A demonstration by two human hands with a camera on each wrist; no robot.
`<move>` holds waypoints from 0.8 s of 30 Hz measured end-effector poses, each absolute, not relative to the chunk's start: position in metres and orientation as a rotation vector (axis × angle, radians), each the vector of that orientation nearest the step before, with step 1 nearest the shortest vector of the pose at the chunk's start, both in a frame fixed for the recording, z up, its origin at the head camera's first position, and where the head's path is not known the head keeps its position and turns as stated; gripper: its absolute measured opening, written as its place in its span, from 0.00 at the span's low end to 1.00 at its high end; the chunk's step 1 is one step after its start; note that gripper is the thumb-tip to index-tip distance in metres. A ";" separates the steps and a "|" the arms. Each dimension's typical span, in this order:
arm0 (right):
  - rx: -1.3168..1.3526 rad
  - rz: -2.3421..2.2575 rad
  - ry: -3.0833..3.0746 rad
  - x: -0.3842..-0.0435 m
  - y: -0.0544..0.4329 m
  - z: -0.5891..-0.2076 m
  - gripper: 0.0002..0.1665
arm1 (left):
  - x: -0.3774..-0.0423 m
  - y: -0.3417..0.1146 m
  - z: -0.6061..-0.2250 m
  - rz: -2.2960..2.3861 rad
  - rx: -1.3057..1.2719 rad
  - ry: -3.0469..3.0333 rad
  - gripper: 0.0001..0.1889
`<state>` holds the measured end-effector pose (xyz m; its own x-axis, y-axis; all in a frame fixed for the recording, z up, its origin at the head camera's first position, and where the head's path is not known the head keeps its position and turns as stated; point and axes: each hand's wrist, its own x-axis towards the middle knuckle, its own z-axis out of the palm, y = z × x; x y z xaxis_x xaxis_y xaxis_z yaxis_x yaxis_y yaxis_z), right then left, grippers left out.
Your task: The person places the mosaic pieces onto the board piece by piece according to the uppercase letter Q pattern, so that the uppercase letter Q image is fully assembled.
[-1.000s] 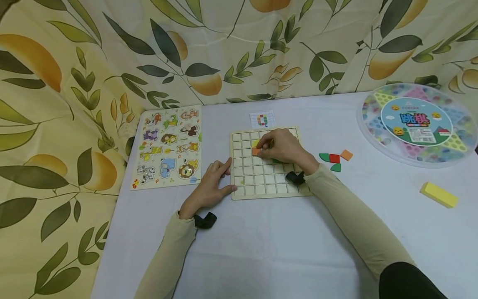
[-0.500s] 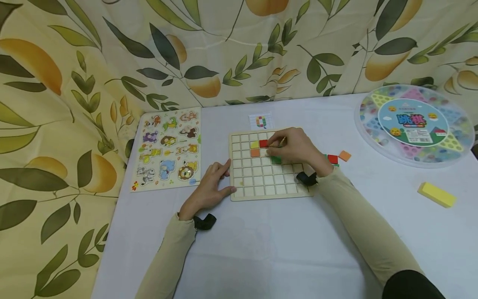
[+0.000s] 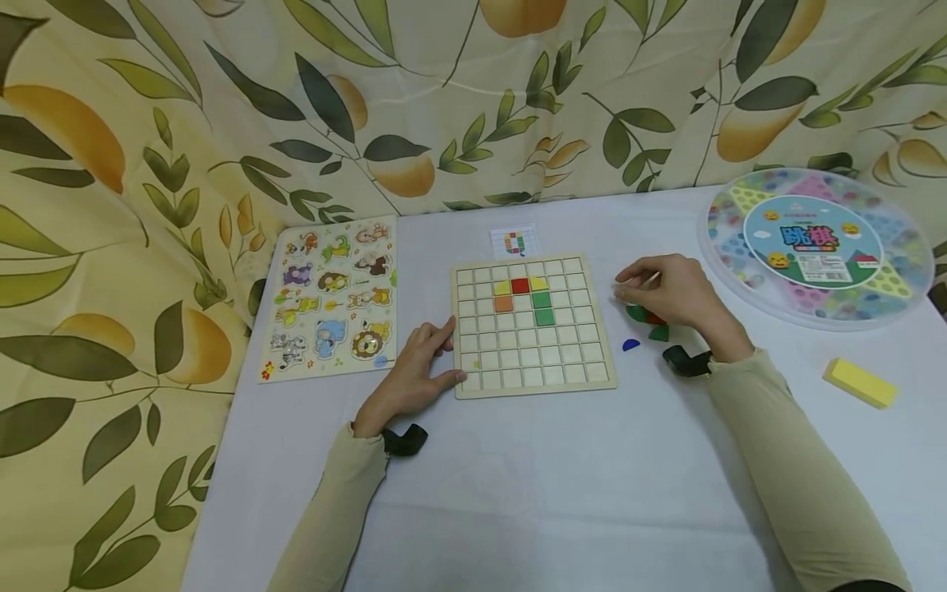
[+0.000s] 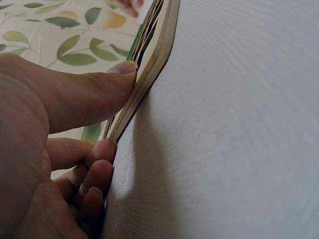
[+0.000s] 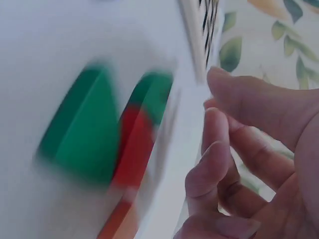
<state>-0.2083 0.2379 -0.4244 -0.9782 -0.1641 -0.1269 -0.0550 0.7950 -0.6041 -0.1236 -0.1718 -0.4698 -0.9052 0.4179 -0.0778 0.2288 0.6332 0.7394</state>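
My left hand (image 3: 416,367) rests its thumb and fingertips against the left edge of a wooden grid board (image 3: 512,362), which lies flat on the table. On the board sit a red square (image 3: 520,285) between two yellow pieces (image 3: 503,287), an orange square (image 3: 504,305) and two green squares (image 3: 544,317). Off the board's right side, my right hand (image 3: 676,292) hovers over loose pieces; its thumb and fingertips are close together with nothing visible between them. Under it lie green pieces (image 5: 82,129), a red square (image 5: 134,142) and an orange piece (image 5: 119,219), blurred in the right wrist view.
A blue half-round piece (image 3: 630,344) lies near the board's right edge. Behind the board is a small pattern card (image 3: 514,242). An animal puzzle board (image 3: 329,300) stands left, a round game box (image 3: 814,247) far right, and a yellow block (image 3: 860,382) in front of it.
My right hand has left the board and moved right over the loose pieces. The red square, right yellow piece and green squares are uncovered; the blue half-round piece now shows. My left hand stays.
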 end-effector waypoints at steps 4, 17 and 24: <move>-0.135 -0.867 2.860 -0.201 0.259 -0.426 0.21 | -0.124 -0.172 -0.470 1.130 0.538 2.617 0.47; 0.072 -0.762 2.809 -0.174 0.297 -0.427 0.26 | -0.124 -0.172 -0.471 1.124 0.539 2.624 0.47; 0.080 -0.769 2.785 -0.170 0.301 -0.427 0.26 | -0.124 -0.172 -0.471 1.130 0.544 2.623 0.47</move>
<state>-0.1703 0.3011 -0.4269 -0.9671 -0.0135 -0.2540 0.1188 0.8592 -0.4976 -0.1244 -0.1715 -0.4713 -0.9036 0.4233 -0.0660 0.2427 0.6327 0.7354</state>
